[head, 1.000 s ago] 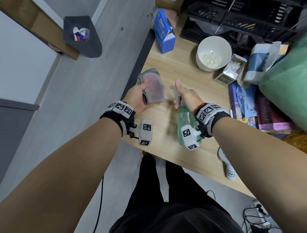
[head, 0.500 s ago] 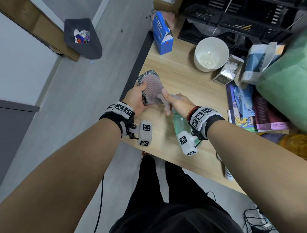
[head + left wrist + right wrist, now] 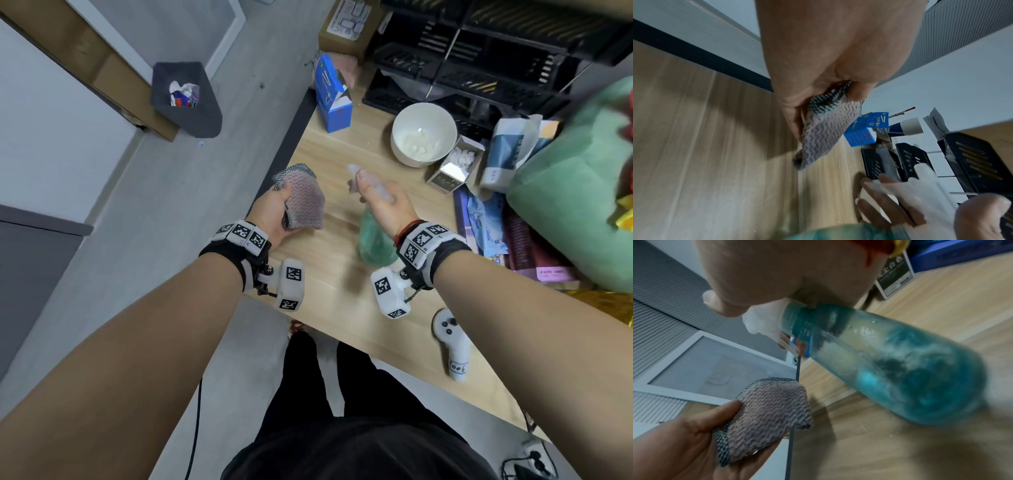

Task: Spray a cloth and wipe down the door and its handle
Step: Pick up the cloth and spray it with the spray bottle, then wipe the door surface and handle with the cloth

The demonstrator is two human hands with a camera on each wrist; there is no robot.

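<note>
My left hand point(image 3: 274, 212) grips a folded pinkish-grey waffle cloth point(image 3: 305, 202) with a dark mesh edge, held above the left edge of the wooden table point(image 3: 329, 294). The cloth point(image 3: 824, 131) hangs from thumb and fingers in the left wrist view. My right hand point(image 3: 383, 202) grips the white trigger head of a blue-green spray bottle point(image 3: 371, 240), lifted over the table and blurred by motion. The bottle point(image 3: 900, 373) tilts with its nozzle toward the cloth point(image 3: 768, 408), a short gap between them. No door handle is visible.
On the table stand a blue carton point(image 3: 332, 92), a white bowl point(image 3: 423, 133), small boxes point(image 3: 455, 168), books point(image 3: 486, 222), a green bag point(image 3: 575, 198) and black racks point(image 3: 479, 61). A white controller point(image 3: 452, 342) lies near the front edge. A dark bin point(image 3: 185, 99) sits on the grey floor.
My right hand has drawn the spray bottle back to the right, away from the cloth it had been brought close to. The left hand keeps the cloth in about the same place.
</note>
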